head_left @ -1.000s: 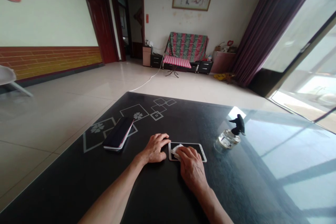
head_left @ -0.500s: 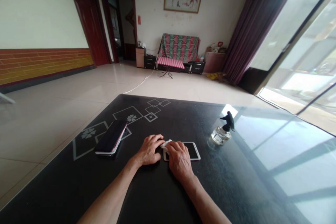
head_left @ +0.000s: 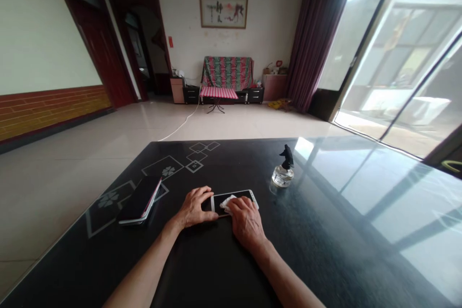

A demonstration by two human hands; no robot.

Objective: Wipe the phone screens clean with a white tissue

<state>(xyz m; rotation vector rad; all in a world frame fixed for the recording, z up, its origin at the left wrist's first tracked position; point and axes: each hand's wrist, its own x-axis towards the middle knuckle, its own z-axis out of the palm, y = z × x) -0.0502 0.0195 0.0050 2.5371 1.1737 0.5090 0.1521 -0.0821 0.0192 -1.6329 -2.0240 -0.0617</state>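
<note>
A white smartphone with a dark screen [head_left: 218,201] lies flat on the black table [head_left: 202,260]. My left hand [head_left: 195,208] holds its left end, thumb at the near edge and fingers at the far corner. Under the bent fingers of my right hand [head_left: 247,214], a crumpled white tissue [head_left: 227,203] is pressed on the screen. Part of the phone's right half is hidden by that hand. Beyond it to the right stands a clear spray bottle [head_left: 282,175] with a black trigger head, holding some liquid.
At the table's left lies a stack of dark flat devices [head_left: 141,200], perhaps phones or tablets. Across the floor are a small table with a red checked top [head_left: 218,93] and a cloth-draped object [head_left: 228,72]. A white cable [head_left: 182,125] runs over the floor.
The tissue under my right hand has moved from the phone's left end to the right along its screen. My left hand now grips the left end. The camera view has turned and levelled.
</note>
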